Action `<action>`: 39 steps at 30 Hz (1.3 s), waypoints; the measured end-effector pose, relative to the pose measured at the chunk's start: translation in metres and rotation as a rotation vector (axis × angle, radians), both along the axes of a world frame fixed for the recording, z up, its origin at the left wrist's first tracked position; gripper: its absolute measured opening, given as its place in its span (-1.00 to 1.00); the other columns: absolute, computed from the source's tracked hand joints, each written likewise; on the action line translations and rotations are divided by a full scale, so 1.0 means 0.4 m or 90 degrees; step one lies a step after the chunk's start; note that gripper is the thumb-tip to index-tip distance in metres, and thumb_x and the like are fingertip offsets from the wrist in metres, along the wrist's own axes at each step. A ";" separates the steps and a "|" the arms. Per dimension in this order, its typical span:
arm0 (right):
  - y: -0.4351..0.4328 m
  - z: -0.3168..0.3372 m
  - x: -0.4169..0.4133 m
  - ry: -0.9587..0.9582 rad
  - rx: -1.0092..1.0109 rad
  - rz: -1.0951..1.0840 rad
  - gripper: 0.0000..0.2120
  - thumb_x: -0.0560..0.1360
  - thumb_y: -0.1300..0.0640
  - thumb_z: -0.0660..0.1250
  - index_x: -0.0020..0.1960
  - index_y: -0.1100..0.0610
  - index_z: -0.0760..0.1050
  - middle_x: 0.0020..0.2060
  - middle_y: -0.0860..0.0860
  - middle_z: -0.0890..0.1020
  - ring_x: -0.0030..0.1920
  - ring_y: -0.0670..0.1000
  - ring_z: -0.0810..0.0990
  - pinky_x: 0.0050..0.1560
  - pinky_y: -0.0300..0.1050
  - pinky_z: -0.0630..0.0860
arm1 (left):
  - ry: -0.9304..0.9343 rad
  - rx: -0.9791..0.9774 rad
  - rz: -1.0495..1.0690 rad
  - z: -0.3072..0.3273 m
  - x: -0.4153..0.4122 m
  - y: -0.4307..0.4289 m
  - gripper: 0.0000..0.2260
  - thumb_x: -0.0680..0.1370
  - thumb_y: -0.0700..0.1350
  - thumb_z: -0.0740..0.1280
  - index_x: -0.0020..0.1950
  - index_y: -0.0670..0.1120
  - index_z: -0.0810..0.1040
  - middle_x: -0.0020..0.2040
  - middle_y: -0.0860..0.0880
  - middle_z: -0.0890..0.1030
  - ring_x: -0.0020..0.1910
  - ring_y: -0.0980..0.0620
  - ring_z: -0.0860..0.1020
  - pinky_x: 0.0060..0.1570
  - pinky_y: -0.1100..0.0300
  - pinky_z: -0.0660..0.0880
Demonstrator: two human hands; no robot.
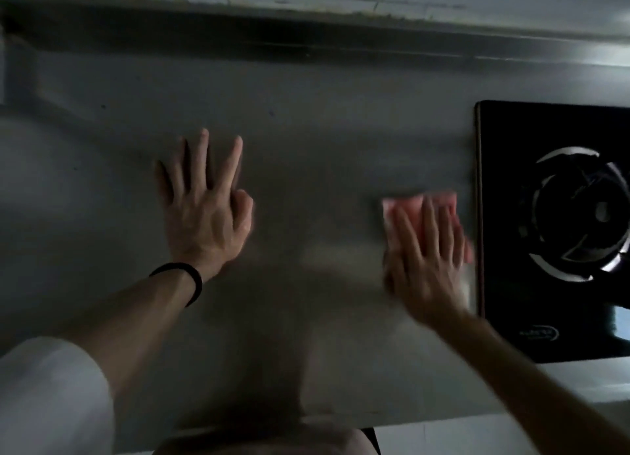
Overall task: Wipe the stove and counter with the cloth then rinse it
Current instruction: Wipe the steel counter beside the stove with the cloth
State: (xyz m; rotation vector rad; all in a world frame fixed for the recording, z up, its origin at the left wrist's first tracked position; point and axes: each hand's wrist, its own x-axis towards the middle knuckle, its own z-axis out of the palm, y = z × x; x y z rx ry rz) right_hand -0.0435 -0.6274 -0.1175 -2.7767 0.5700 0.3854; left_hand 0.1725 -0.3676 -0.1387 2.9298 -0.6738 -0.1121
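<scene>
A pink cloth point(407, 205) lies flat on the steel counter point(306, 147), just left of the black glass stove point(504, 181). My right hand point(426, 260) presses down on the cloth with fingers spread; the hand is motion-blurred. My left hand point(204, 209) rests flat on the counter to the left, fingers apart, holding nothing. A black band circles my left wrist. The stove's round burner point(579, 212) sits at the right edge of view.
A raised steel backsplash ledge point(306, 42) runs along the far side of the counter, with a tiled wall above it. The counter's front edge point(409, 417) is near my body. A white sleeve shows at the lower left.
</scene>
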 end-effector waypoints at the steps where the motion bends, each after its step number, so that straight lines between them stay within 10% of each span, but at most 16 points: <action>1: -0.045 -0.009 0.083 -0.015 -0.005 0.001 -0.37 0.66 -0.16 -0.02 0.68 0.02 0.13 0.66 0.31 0.03 0.65 0.41 -0.07 0.59 0.40 -0.02 | 0.008 0.003 0.004 0.001 0.001 -0.001 -0.38 0.62 0.06 0.12 0.71 0.17 0.09 0.71 -0.15 0.10 0.67 -0.32 0.08 0.59 -0.37 0.02; 11: -0.183 -0.053 0.510 -0.064 -0.009 -0.148 -0.38 0.65 -0.18 -0.03 0.69 -0.16 -0.02 0.69 0.17 -0.09 0.67 0.28 -0.18 0.61 0.35 -0.25 | 0.009 0.027 0.007 0.000 0.004 -0.002 -0.31 0.57 0.07 0.22 0.71 0.14 0.12 0.73 -0.14 0.08 0.69 -0.27 0.09 0.59 -0.36 0.06; 26: 0.204 -0.050 0.747 -0.096 0.068 0.283 -0.46 0.72 -0.16 -0.02 0.68 -0.25 -0.04 0.71 0.03 -0.10 0.68 0.19 -0.18 0.62 0.30 -0.25 | -0.016 0.012 0.014 0.006 0.012 -0.013 -0.40 0.54 0.05 0.20 0.61 0.02 0.37 0.66 -0.20 0.25 0.62 -0.32 0.20 0.57 -0.36 0.10; 39: -0.226 -0.032 0.487 -0.012 -0.027 -0.220 -0.40 0.72 -0.16 0.01 0.70 -0.14 -0.09 0.69 0.17 -0.19 0.66 0.25 -0.28 0.62 0.26 -0.30 | 0.020 0.025 0.004 -0.003 0.015 0.006 -0.35 0.58 0.11 0.14 0.70 0.14 0.16 0.71 -0.15 0.12 0.68 -0.29 0.10 0.58 -0.39 0.06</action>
